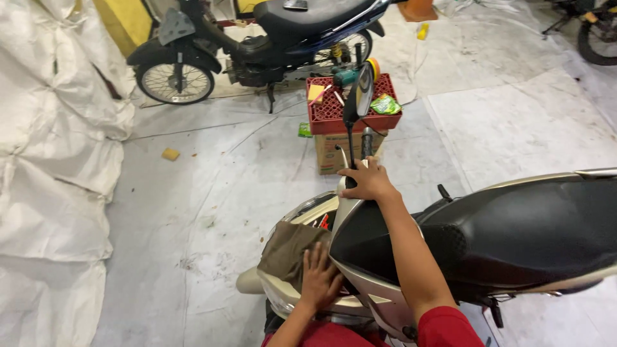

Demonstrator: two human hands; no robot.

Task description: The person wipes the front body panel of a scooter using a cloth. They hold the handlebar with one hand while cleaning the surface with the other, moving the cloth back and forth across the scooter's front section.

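A cream and black scooter (488, 238) fills the lower right, seen from above. My right hand (366, 182) grips its handlebar just below the mirror stem (350, 138). My left hand (319, 277) lies flat, fingers spread, on a brown cloth (289, 249) that rests on the scooter's cream front panel (276, 297). The round mirror (364, 88) stands up beyond my right hand.
A red plastic crate (334, 114) holding a power tool and packets sits on a cardboard box (331, 155) just ahead. A dark motorbike (257, 45) is parked behind it. White sheeting (51, 141) covers the left side. Another wheel (598, 38) shows top right.
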